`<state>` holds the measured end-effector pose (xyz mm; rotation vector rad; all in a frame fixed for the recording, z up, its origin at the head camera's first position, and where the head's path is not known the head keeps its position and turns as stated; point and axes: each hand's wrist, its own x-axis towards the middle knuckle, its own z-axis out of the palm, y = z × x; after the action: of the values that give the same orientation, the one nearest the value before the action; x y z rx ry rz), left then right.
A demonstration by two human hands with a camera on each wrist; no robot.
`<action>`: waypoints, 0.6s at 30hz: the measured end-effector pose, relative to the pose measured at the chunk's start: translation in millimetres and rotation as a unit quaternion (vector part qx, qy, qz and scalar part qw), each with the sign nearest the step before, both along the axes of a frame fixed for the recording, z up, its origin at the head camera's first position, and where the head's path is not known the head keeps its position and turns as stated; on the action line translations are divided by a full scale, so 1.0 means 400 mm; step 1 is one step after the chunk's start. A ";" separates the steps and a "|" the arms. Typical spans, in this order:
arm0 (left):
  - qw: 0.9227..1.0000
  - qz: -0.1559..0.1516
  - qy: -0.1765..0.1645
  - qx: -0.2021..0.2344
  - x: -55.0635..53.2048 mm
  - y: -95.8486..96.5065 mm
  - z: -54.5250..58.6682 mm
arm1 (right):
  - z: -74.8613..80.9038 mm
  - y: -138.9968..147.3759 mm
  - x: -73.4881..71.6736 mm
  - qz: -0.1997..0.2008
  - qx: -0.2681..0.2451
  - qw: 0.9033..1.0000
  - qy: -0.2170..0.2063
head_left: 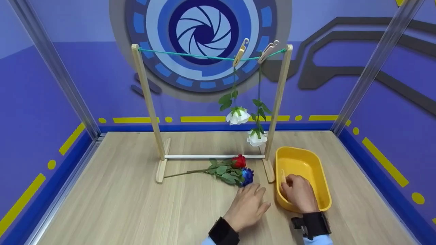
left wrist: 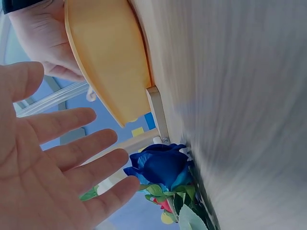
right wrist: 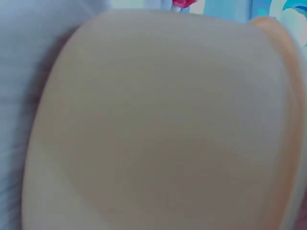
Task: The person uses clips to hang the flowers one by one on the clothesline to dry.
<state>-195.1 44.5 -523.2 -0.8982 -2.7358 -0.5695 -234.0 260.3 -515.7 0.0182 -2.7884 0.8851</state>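
The fingers of your right hand pinch a pale clothespin in the yellow tub; keep the grip firm and lift it clear of the rim. Your left hand is spread, holding nothing, just beside the blue rose, which lies with a red rose on the desk. Handle either by its stem, sparing the petals. Beyond, two white flowers hang clipped to the cord; avoid brushing them.
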 end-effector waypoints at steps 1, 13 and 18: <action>1.000 -0.001 -0.005 0.006 -0.002 -0.001 0.000 | 0.004 -0.004 0.002 -0.001 -0.007 1.000 0.009; 0.995 0.004 0.005 0.098 -0.028 -0.020 0.018 | 0.054 -0.077 0.026 0.072 -0.110 0.980 0.148; 0.989 0.016 0.020 0.143 -0.034 -0.027 0.023 | 0.065 -0.118 0.039 0.114 -0.194 0.972 0.074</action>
<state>-208.9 33.8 -513.9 -0.7846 -2.5403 -0.8989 -218.2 212.9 -489.8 0.3319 -2.4635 1.4093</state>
